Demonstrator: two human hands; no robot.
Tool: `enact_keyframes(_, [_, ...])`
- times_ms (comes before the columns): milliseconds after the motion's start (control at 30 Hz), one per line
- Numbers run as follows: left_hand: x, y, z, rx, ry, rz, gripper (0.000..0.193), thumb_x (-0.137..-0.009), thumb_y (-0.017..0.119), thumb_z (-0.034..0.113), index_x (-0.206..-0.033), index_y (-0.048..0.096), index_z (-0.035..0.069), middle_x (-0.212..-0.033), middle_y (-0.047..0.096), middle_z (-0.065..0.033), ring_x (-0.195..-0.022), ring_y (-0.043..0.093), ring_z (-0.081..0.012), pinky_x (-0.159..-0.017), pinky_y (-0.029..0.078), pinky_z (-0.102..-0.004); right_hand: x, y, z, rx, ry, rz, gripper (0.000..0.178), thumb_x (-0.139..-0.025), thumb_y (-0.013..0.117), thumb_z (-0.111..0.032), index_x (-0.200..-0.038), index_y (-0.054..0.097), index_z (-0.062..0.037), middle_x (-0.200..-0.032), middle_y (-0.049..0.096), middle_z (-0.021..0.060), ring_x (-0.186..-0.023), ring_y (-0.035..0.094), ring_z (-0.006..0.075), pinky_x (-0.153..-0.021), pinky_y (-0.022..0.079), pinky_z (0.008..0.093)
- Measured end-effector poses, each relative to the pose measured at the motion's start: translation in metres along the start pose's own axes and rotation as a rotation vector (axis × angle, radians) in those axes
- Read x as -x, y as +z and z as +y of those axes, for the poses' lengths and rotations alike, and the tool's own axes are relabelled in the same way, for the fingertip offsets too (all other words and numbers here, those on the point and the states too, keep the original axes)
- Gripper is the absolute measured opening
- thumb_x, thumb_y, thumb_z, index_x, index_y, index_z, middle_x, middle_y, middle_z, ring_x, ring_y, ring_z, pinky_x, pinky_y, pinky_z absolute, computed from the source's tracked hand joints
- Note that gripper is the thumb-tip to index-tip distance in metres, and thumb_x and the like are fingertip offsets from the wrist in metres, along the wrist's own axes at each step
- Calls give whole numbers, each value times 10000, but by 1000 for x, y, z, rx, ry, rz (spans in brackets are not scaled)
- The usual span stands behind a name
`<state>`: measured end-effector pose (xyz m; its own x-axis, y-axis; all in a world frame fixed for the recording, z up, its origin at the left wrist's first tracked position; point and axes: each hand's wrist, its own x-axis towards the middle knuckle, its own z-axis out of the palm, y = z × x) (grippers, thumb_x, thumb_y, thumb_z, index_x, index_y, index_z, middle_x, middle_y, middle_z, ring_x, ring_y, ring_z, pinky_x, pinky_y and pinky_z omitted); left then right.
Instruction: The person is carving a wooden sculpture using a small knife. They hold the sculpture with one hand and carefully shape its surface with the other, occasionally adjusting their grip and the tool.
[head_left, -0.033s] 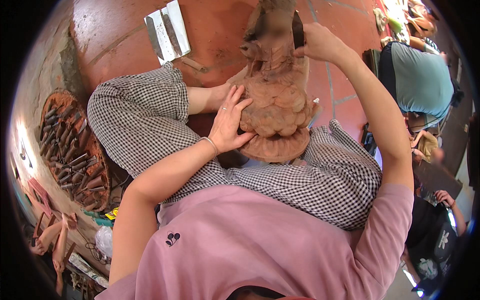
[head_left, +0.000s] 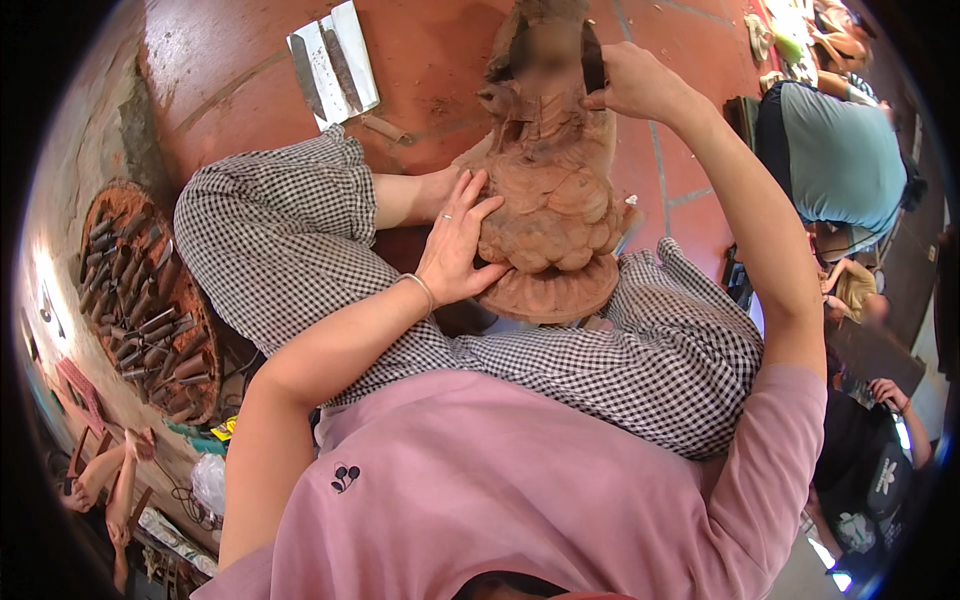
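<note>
A reddish-brown carved wooden statue (head_left: 560,195) lies between my legs, its round base (head_left: 545,298) toward me and its upper part away. My left hand (head_left: 458,243) rests flat on the left side of its lobed lower part, fingers stretched and apart. Near the statue's far end, my right hand (head_left: 642,88) is closed, pinching a dark strip (head_left: 593,68) against the right side of the carving. What kind of strip it is cannot be made out, and my fingers hide part of it.
At left, a round tray (head_left: 212,345) holds several carving tools. A white sheet (head_left: 362,62) with two dark flat bars lies on the red tiles, beside a small wood offcut (head_left: 386,129). Other people sit at right, one in a teal shirt (head_left: 845,155); another's arms (head_left: 108,470) show lower left.
</note>
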<state>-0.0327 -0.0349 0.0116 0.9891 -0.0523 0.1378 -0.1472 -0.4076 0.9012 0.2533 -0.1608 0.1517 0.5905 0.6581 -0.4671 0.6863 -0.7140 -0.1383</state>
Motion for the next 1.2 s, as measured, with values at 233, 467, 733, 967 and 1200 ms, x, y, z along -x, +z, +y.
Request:
enact_keyframes(233, [-1,0,0,-3,20,4,886,-629,810,182,-1391,368,85,-1565,216,-217,-1456,174,-444,-1157,247,-497,5,-2,-8,185,-95,-67,357,-740,792,-181,-1023,647,-19,-934,681,204,-952,657,354,-853,515,450])
enact_keyframes(467, [-2,1,0,2,20,0,888,-624,805,179,-1391,367,83,-1563,214,-225,-1454,174,-452,-1158,243,-504,3,-1,13,77,-218,-17,255,-768,784,-120,-983,670,-44,-920,708,125,-878,681,261,-759,534,376])
enact_keyframes(733, [-2,0,0,-8,16,-6,897,-618,808,183,-1391,365,85,-1559,220,-227,-1451,181,-452,-1157,245,-504,6,-3,36,-326,-123,83,223,-822,758,-176,-960,682,-18,-820,686,77,-788,649,174,-715,512,323])
enact_keyframes(967, [-2,-1,2,-8,12,-11,905,-621,840,187,-1387,370,89,-1557,210,-236,-1443,188,-459,-1150,260,-506,-8,-2,48,-593,157,8,347,-817,738,-288,-997,657,-3,-846,699,143,-802,706,246,-744,546,364])
enact_keyframes(1200, [-1,-2,1,-3,1,-21,909,-618,842,188,-1390,371,94,-1562,207,-226,-1447,183,-453,-1151,259,-503,2,8,34,-116,18,166,204,-880,679,-206,-998,686,-40,-878,711,128,-770,715,173,-679,577,313])
